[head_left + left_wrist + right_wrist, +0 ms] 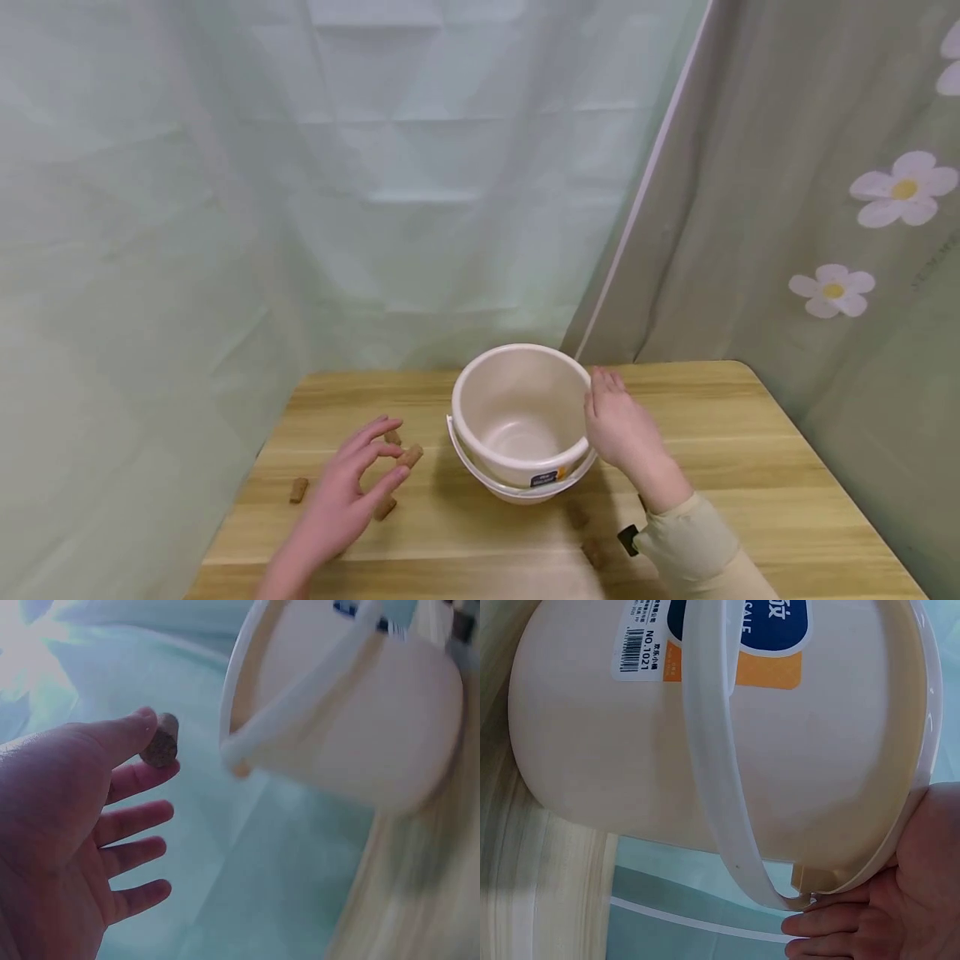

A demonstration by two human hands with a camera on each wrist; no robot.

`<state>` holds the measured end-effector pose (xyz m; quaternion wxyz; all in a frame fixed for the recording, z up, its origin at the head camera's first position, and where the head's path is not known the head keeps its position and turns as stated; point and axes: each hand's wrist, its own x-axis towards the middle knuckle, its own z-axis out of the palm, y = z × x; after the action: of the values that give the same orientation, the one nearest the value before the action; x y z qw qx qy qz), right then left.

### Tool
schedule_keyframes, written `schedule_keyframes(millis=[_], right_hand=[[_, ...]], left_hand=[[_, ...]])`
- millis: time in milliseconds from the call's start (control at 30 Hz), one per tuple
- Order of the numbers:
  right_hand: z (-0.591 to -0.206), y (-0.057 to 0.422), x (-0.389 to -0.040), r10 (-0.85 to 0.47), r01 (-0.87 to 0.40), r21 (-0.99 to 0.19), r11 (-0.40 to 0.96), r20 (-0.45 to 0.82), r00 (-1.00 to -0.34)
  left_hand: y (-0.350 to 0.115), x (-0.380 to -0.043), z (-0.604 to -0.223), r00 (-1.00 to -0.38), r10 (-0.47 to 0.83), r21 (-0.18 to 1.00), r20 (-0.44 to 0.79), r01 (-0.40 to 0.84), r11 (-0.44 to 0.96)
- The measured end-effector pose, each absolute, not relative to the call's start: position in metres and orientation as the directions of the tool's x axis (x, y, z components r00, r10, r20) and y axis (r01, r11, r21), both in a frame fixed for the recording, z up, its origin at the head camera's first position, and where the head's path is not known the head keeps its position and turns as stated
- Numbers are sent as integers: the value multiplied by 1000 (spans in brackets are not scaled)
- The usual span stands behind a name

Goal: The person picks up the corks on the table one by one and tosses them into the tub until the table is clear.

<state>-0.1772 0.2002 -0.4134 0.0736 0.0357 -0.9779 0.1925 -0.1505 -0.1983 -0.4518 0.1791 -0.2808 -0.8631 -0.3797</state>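
Item: one brown cork-like piece (410, 457), lower left of centre, just beside the bucket; left hand (337, 498), its grip pinched on the piece between thumb and forefinger, the remaining fingers apart.
Item: one pale bucket (480, 392), lower centre, upright on the tabletop (720, 467), handle (480, 481) lowered at the front.
Item: right hand (624, 425), at the bucket's right rim, grip apart, fingers straight; we see none curled round it.
Item: further brown pieces (298, 490), loose, lower left.
Risks, in our judgement: the fingertip hold is slight, so a brush against rim or handle could knock the piece loose; uneven pressure from the right hand could slide or tip the bucket.
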Motion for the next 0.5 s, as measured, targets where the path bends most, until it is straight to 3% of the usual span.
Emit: schedule_keyframes(millis=[233,500], right_hand=[[-414,199,-175,-37,-100,-391,915,165,-986],[-416,198,-174,-32,-98,-417,903,163,-986]], left_hand=[[-138,-164,-445,-700,413,553,582,714,430],[-100,-171,-435,-674,428,529,602,738,420]])
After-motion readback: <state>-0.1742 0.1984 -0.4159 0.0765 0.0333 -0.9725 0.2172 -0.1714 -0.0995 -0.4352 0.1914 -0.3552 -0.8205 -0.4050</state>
